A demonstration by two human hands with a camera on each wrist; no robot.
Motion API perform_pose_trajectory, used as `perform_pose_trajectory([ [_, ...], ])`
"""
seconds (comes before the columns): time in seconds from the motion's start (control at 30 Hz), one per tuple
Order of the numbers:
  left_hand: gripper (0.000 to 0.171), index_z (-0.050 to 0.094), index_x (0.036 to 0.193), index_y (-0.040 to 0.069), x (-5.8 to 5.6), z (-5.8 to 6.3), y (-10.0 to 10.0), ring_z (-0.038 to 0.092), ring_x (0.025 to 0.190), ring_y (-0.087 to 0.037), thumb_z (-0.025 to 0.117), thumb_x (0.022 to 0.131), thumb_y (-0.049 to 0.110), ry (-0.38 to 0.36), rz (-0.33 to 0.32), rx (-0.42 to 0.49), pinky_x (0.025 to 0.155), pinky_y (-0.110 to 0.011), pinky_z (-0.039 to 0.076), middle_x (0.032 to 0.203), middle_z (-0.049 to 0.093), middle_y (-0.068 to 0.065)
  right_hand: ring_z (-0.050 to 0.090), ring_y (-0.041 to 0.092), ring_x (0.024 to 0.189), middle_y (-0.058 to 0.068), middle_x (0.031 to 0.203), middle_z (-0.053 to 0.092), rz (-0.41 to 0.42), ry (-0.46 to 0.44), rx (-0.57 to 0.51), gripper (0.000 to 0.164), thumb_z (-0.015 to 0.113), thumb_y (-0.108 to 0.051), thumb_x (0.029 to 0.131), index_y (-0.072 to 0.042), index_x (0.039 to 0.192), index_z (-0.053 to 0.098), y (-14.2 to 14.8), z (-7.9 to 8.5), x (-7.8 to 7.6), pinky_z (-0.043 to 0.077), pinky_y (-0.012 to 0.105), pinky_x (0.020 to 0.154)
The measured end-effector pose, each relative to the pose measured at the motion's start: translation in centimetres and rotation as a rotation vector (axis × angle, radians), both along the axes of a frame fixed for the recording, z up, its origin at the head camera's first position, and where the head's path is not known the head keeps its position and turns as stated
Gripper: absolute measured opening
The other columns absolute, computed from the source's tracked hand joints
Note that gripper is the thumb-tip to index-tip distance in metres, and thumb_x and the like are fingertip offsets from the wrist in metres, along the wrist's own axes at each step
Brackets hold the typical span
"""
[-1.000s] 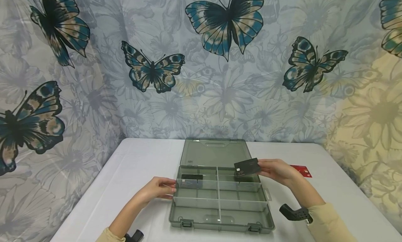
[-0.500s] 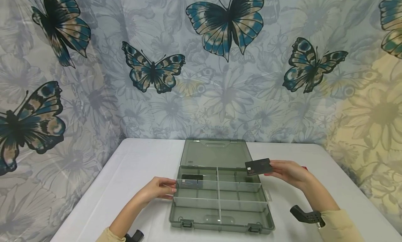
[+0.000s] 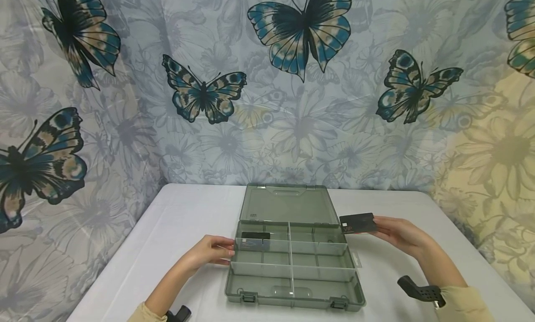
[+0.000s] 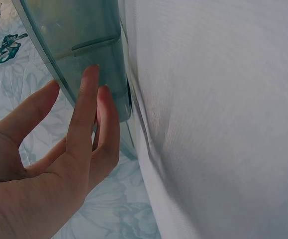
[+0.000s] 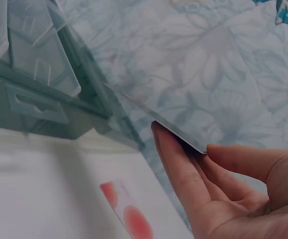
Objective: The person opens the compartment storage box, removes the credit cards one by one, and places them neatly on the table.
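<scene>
My right hand pinches a black card marked VIP by its right end. It holds the card up beside the back right corner of a green, see-through divided box. In the right wrist view the card shows nearly edge-on between thumb and fingers. My left hand touches the box's left wall with fairly straight fingers; in the left wrist view its fingertips lie against the box side. Another dark card sits in the box's back left compartment.
The box's lid lies folded back toward the patterned cloth wall. A red-and-white card lies on the white table below the right hand, mostly hidden in the head view. Two latches sit on the box's front edge.
My right hand has carried the VIP card rightward, from over the back right compartment to outside the box, covering most of the red card. The left hand and the box have stayed put.
</scene>
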State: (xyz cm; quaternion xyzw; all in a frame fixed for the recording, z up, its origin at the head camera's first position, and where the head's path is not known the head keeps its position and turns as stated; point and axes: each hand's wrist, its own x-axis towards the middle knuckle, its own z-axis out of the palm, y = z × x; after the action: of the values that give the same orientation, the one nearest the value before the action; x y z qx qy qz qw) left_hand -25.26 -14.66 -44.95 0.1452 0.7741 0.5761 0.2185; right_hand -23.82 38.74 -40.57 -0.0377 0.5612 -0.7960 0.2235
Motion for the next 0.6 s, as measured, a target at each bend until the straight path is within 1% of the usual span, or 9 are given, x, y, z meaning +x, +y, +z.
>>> perform_pose_trajectory([
  [0.1, 0.054, 0.051, 0.13, -0.016, 0.0, 0.0, 0.0, 0.07, 0.099, -0.027, 0.07, 0.089, 0.014, 0.0, 0.001, 0.001, 0.083, -0.038, 0.064, 0.118, 0.063, -0.025, 0.069, 0.012, 0.103, -0.001, 0.11, 0.07, 0.023, -0.006, -0.032, 0.036, 0.037, 0.0, 0.104, -0.014, 0.105, 0.07, 0.5, -0.2, 0.0, 0.059, 0.023, 0.094],
  [0.3, 0.055, 0.05, 0.13, -0.016, 0.0, 0.0, 0.0, 0.07, 0.1, -0.028, 0.07, 0.089, 0.014, 0.005, -0.001, 0.0, 0.083, -0.037, 0.064, 0.118, 0.063, -0.025, 0.069, 0.012, 0.104, -0.001, 0.111, 0.071, 0.057, -0.015, -0.055, 0.04, 0.034, 0.0, 0.104, -0.013, 0.105, 0.072, 1.3, -0.6, 0.2, 0.058, 0.023, 0.095],
  [0.4, 0.055, 0.05, 0.13, -0.016, 0.1, 0.0, 0.0, 0.069, 0.1, -0.029, 0.07, 0.089, 0.014, 0.006, -0.003, 0.001, 0.083, -0.037, 0.064, 0.118, 0.063, -0.025, 0.069, 0.011, 0.104, -0.001, 0.11, 0.071, 0.05, -0.037, -0.067, 0.041, 0.034, 0.0, 0.104, -0.013, 0.105, 0.073, 1.9, -1.1, 0.4, 0.058, 0.023, 0.095],
  [0.5, 0.055, 0.05, 0.13, -0.016, 0.1, 0.1, 0.0, 0.07, 0.1, -0.029, 0.07, 0.089, 0.014, 0.008, -0.004, -0.001, 0.083, -0.037, 0.064, 0.118, 0.063, -0.025, 0.07, 0.012, 0.1, -0.002, 0.107, 0.071, 0.009, -0.074, -0.039, 0.037, 0.039, -0.002, 0.103, -0.015, 0.102, 0.074, 2.3, -1.7, 0.6, 0.059, 0.023, 0.092],
  [0.6, 0.054, 0.05, 0.13, -0.016, 0.1, 0.1, 0.0, 0.07, 0.1, -0.029, 0.069, 0.089, 0.014, 0.009, -0.006, -0.004, 0.083, -0.037, 0.064, 0.118, 0.063, -0.025, 0.07, 0.01, 0.099, -0.006, 0.106, 0.07, -0.005, -0.083, -0.003, 0.035, 0.041, -0.003, 0.103, -0.018, 0.101, 0.073, 2.6, -2.3, 0.8, 0.06, 0.023, 0.091],
])
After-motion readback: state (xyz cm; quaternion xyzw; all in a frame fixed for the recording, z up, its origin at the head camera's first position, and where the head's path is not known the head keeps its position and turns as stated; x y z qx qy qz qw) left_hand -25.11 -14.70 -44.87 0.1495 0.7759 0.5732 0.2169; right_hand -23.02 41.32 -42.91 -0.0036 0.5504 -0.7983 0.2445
